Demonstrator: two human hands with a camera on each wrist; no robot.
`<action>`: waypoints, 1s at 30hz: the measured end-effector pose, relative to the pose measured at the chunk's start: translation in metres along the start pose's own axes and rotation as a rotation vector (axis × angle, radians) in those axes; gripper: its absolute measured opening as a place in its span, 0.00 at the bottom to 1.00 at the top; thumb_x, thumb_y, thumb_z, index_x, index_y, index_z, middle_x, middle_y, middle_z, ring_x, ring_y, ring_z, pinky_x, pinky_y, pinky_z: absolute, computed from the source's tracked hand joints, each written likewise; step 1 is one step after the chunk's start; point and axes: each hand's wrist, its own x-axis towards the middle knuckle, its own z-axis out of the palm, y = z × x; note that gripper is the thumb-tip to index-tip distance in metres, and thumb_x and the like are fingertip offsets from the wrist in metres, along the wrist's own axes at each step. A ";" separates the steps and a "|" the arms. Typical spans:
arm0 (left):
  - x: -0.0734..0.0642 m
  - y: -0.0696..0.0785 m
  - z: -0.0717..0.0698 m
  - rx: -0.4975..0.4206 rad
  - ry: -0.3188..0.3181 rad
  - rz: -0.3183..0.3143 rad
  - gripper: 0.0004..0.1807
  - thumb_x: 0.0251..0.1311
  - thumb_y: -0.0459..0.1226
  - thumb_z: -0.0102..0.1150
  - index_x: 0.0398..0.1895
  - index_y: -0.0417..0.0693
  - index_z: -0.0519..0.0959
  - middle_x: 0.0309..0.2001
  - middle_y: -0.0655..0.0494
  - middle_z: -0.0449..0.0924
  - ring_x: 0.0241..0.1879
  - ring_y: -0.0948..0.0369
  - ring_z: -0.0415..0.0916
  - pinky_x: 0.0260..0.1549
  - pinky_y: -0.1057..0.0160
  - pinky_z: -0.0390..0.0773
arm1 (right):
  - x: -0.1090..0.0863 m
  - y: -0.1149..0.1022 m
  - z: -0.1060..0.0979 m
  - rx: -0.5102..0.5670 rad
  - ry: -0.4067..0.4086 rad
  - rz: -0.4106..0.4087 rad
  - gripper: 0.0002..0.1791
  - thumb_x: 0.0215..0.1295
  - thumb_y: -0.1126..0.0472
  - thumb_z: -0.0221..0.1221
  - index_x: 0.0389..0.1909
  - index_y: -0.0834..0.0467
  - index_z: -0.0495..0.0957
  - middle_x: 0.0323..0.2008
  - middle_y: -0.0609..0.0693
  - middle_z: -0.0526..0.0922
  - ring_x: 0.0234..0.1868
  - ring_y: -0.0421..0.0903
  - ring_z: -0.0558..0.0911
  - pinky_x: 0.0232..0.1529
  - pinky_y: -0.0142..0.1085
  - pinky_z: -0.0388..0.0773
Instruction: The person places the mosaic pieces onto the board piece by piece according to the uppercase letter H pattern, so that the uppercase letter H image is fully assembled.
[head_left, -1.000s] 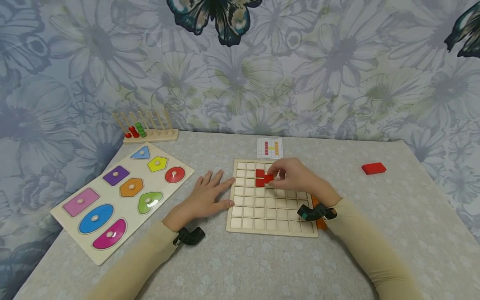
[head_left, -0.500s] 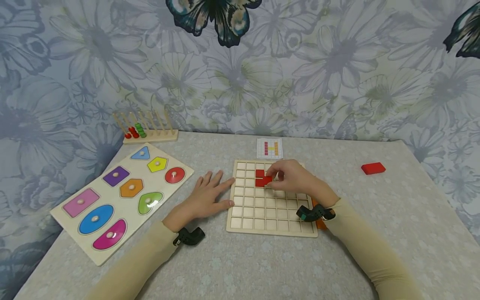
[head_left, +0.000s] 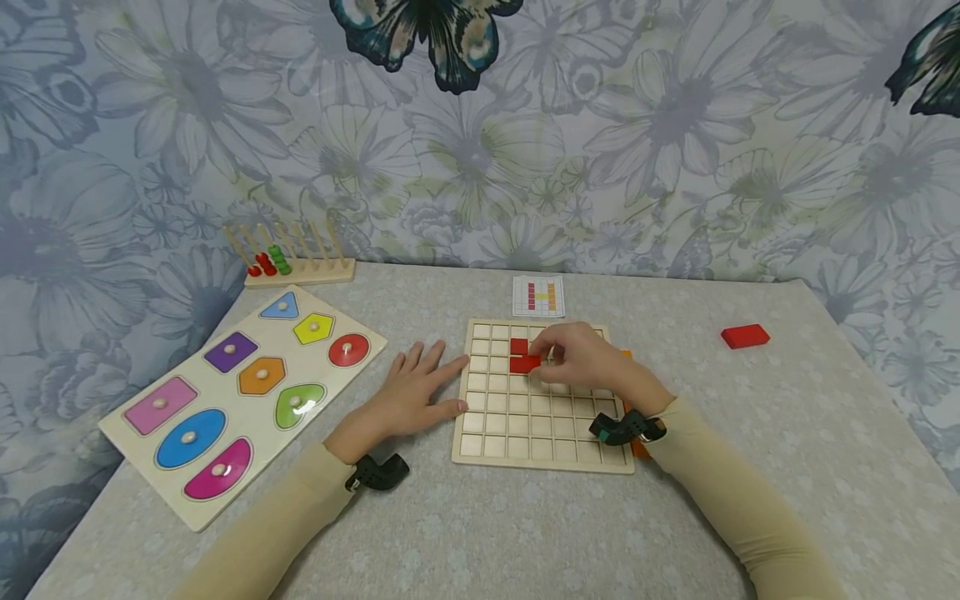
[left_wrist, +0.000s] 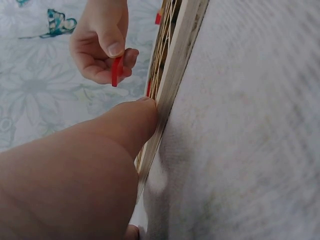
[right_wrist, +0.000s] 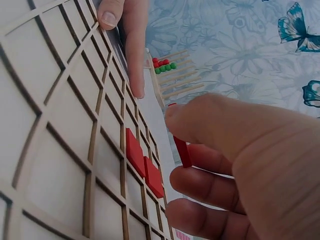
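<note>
My right hand (head_left: pixel 573 358) pinches a red square tile (right_wrist: pixel 183 151) between thumb and fingers, above the wooden grid board (head_left: pixel 517 427). In the left wrist view the pinched tile (left_wrist: pixel 117 71) shows edge-on, raised off the board. Two more red tiles (right_wrist: pixel 134 152) sit in neighbouring cells of the grid, near its far side; the held one partly overlaps them in the head view. My left hand (head_left: pixel 420 396) lies flat with spread fingers, its thumb and index fingertip at the board's left edge.
A small pattern card (head_left: pixel 538 297) lies behind the board. Orange pieces (head_left: pixel 640 449) show beside its right edge, partly hidden by the right wrist. A red block (head_left: pixel 746 337) lies far right. Left are a shape puzzle (head_left: pixel 249 417) and a peg rack (head_left: pixel 322 272) with red and green beads.
My right hand has shifted slightly left with the pinched red tile, which now overlaps the lower placed tile more. The left hand stays where it was.
</note>
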 end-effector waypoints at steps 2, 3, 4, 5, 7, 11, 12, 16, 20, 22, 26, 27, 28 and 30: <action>0.000 0.000 0.000 -0.002 0.000 0.000 0.40 0.70 0.56 0.56 0.81 0.57 0.59 0.81 0.34 0.46 0.80 0.29 0.36 0.72 0.25 0.41 | 0.000 0.000 0.002 -0.007 0.001 0.011 0.11 0.58 0.62 0.70 0.42 0.59 0.87 0.37 0.49 0.89 0.31 0.40 0.78 0.35 0.30 0.76; 0.000 0.000 0.000 -0.001 0.001 0.000 0.39 0.70 0.56 0.56 0.80 0.57 0.60 0.81 0.34 0.46 0.80 0.29 0.36 0.72 0.25 0.42 | 0.000 0.000 0.002 -0.010 0.001 0.012 0.11 0.58 0.61 0.70 0.42 0.59 0.87 0.36 0.48 0.89 0.31 0.39 0.78 0.35 0.30 0.76; -0.001 0.001 0.000 -0.001 0.001 0.001 0.39 0.70 0.56 0.57 0.80 0.57 0.60 0.81 0.34 0.46 0.80 0.29 0.37 0.72 0.25 0.42 | 0.000 0.000 0.003 -0.011 0.000 0.017 0.11 0.58 0.61 0.70 0.42 0.59 0.87 0.36 0.48 0.89 0.30 0.39 0.78 0.35 0.30 0.76; -0.001 0.001 0.000 -0.001 0.001 0.001 0.39 0.70 0.56 0.57 0.80 0.56 0.60 0.81 0.34 0.46 0.80 0.29 0.37 0.72 0.25 0.42 | 0.000 0.000 0.004 -0.014 -0.002 0.020 0.11 0.58 0.60 0.70 0.42 0.58 0.87 0.36 0.47 0.88 0.30 0.38 0.77 0.35 0.30 0.76; -0.001 0.001 0.000 -0.005 -0.002 -0.002 0.39 0.70 0.56 0.57 0.80 0.57 0.60 0.81 0.35 0.46 0.80 0.30 0.36 0.72 0.25 0.41 | 0.000 0.001 0.006 -0.015 -0.006 0.026 0.11 0.58 0.60 0.71 0.41 0.57 0.87 0.35 0.47 0.88 0.29 0.37 0.77 0.35 0.30 0.76; -0.001 0.002 0.000 -0.010 -0.003 -0.006 0.40 0.70 0.57 0.57 0.80 0.57 0.60 0.82 0.36 0.46 0.80 0.30 0.36 0.72 0.26 0.41 | 0.000 0.003 0.011 -0.008 -0.014 0.009 0.11 0.58 0.59 0.72 0.41 0.56 0.87 0.34 0.46 0.87 0.28 0.36 0.77 0.34 0.30 0.76; -0.001 0.002 0.000 -0.011 -0.003 -0.007 0.40 0.69 0.57 0.57 0.80 0.57 0.60 0.82 0.36 0.45 0.80 0.31 0.36 0.73 0.26 0.41 | 0.000 0.004 0.012 -0.003 -0.019 0.009 0.11 0.58 0.58 0.72 0.41 0.56 0.87 0.33 0.46 0.87 0.28 0.36 0.77 0.34 0.30 0.76; 0.000 0.002 0.000 -0.015 0.000 -0.007 0.40 0.69 0.57 0.57 0.80 0.57 0.60 0.82 0.36 0.45 0.80 0.31 0.35 0.73 0.26 0.40 | 0.001 0.004 0.016 -0.009 -0.043 0.002 0.12 0.58 0.57 0.73 0.41 0.57 0.87 0.30 0.44 0.85 0.28 0.35 0.76 0.34 0.29 0.75; 0.000 0.002 0.000 -0.013 0.003 -0.006 0.40 0.69 0.56 0.57 0.80 0.57 0.60 0.82 0.35 0.45 0.80 0.30 0.36 0.73 0.26 0.40 | 0.001 0.002 0.019 -0.033 -0.060 0.001 0.11 0.59 0.57 0.73 0.40 0.56 0.86 0.30 0.44 0.84 0.29 0.37 0.76 0.34 0.29 0.75; 0.000 0.002 0.000 -0.010 0.005 -0.004 0.40 0.69 0.56 0.57 0.80 0.57 0.60 0.81 0.34 0.46 0.80 0.29 0.36 0.72 0.25 0.41 | 0.002 0.002 0.021 -0.033 -0.064 0.003 0.11 0.59 0.57 0.73 0.40 0.56 0.86 0.30 0.44 0.84 0.29 0.37 0.76 0.35 0.29 0.75; -0.001 0.002 0.000 -0.009 0.004 -0.005 0.40 0.69 0.56 0.58 0.80 0.56 0.60 0.81 0.34 0.46 0.79 0.29 0.36 0.72 0.25 0.41 | 0.002 0.001 0.022 -0.033 -0.069 0.006 0.11 0.59 0.57 0.73 0.40 0.56 0.87 0.30 0.44 0.84 0.29 0.39 0.75 0.34 0.29 0.75; -0.001 0.002 0.000 -0.008 0.005 -0.004 0.39 0.69 0.56 0.58 0.80 0.56 0.60 0.81 0.34 0.46 0.79 0.29 0.36 0.72 0.25 0.41 | 0.002 0.000 0.022 -0.034 -0.070 0.007 0.11 0.59 0.57 0.73 0.40 0.57 0.87 0.30 0.44 0.83 0.29 0.39 0.75 0.34 0.30 0.74; -0.001 0.002 0.000 -0.006 0.005 -0.004 0.39 0.69 0.56 0.57 0.80 0.56 0.61 0.81 0.34 0.46 0.79 0.29 0.37 0.72 0.25 0.41 | 0.002 0.000 0.022 -0.037 -0.071 0.008 0.11 0.59 0.57 0.73 0.40 0.57 0.87 0.30 0.44 0.83 0.29 0.39 0.75 0.34 0.29 0.74; -0.002 0.002 0.000 -0.006 0.002 -0.007 0.39 0.69 0.55 0.57 0.80 0.56 0.61 0.81 0.34 0.46 0.79 0.29 0.37 0.72 0.25 0.41 | 0.003 0.000 0.023 -0.046 -0.075 0.011 0.11 0.59 0.57 0.73 0.40 0.57 0.87 0.31 0.44 0.83 0.29 0.39 0.74 0.34 0.29 0.73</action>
